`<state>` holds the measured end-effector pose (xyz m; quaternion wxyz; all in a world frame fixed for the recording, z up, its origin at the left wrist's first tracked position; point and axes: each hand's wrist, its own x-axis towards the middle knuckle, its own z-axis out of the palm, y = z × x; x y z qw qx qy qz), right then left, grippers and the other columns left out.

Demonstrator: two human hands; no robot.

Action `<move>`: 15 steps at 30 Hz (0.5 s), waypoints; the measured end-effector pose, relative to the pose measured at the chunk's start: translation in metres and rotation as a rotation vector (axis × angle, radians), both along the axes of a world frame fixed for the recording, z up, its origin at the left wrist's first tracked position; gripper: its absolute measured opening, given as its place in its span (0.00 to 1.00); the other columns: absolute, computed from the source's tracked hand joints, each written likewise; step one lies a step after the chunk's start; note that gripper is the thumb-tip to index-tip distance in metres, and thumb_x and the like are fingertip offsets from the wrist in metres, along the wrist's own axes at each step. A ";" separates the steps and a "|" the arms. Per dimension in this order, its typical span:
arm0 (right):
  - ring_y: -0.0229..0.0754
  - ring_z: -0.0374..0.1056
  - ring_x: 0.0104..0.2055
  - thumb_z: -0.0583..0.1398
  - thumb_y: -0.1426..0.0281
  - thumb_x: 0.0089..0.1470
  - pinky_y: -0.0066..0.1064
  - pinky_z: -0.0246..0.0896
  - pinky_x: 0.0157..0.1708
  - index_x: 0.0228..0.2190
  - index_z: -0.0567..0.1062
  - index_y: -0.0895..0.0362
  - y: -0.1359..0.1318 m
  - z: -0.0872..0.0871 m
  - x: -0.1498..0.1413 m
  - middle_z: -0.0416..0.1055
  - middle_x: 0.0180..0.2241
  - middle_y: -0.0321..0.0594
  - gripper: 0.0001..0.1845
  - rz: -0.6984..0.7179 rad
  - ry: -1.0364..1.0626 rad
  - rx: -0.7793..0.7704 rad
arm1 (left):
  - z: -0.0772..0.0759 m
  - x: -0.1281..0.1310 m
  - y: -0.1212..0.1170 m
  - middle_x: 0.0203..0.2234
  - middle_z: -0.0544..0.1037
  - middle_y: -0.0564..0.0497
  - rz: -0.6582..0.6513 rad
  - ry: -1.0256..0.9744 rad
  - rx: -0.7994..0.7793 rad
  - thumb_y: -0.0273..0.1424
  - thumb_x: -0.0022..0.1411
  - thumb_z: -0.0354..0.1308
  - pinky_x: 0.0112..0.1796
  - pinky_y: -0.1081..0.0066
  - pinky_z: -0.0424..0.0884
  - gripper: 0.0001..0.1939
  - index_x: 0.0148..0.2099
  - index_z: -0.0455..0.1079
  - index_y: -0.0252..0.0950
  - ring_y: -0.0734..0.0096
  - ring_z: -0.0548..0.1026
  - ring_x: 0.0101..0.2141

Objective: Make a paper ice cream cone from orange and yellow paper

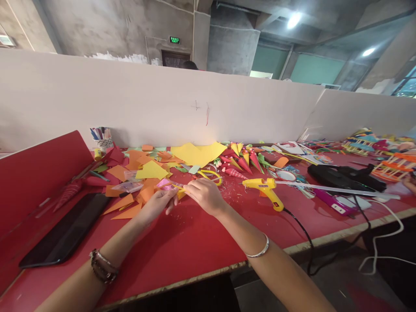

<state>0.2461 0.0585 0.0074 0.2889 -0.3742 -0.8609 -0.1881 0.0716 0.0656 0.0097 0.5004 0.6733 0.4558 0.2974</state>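
My left hand (160,203) and my right hand (206,196) meet over the middle of the red table, fingertips pinched close together. Between them is a small yellow piece of paper (180,191), partly covered by my fingers. Just beyond my right hand lie scissors with yellow handles (214,177). Loose orange paper pieces (147,190) and a pink scrap (165,184) are beside my left hand. Right of my right hand, a yellow hot glue gun (264,190) rests on its side with its cord trailing off the table.
Red and yellow paper cones (245,161) lie behind the scissors. A black phone-like slab (69,229) is at left, near a pen cup (103,138). A purple power strip (334,203) and a black object (338,177) sit at right. A white partition (146,104) stands behind.
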 end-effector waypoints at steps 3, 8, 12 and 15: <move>0.36 0.63 0.31 0.47 0.70 0.58 0.27 0.52 0.32 0.30 0.72 0.59 0.001 0.002 0.000 0.69 0.26 0.39 0.15 0.017 0.026 -0.077 | -0.002 0.001 0.001 0.05 0.61 0.57 -0.015 0.081 0.115 0.44 0.58 0.40 0.21 0.77 0.58 0.24 0.20 0.63 0.34 0.79 0.58 0.12; 0.36 0.63 0.32 0.53 0.72 0.55 0.24 0.54 0.31 0.32 0.71 0.59 0.003 0.000 0.003 0.70 0.28 0.38 0.07 0.091 0.154 -0.263 | -0.005 -0.002 0.002 0.12 0.67 0.55 0.021 0.283 0.409 0.43 0.61 0.37 0.20 0.77 0.59 0.24 0.26 0.66 0.33 0.77 0.63 0.15; 0.35 0.64 0.33 0.53 0.73 0.55 0.24 0.55 0.31 0.32 0.70 0.58 0.004 -0.004 0.004 0.69 0.30 0.38 0.06 0.147 0.247 -0.357 | 0.001 -0.009 0.003 0.22 0.75 0.53 0.008 0.575 0.819 0.42 0.59 0.44 0.24 0.77 0.61 0.18 0.40 0.68 0.36 0.74 0.70 0.22; 0.35 0.64 0.33 0.52 0.71 0.55 0.23 0.56 0.32 0.33 0.69 0.58 0.006 -0.008 0.004 0.69 0.31 0.38 0.06 0.209 0.298 -0.400 | 0.002 -0.014 0.005 0.25 0.77 0.50 -0.022 0.715 1.021 0.42 0.60 0.43 0.27 0.75 0.63 0.19 0.39 0.70 0.38 0.70 0.73 0.26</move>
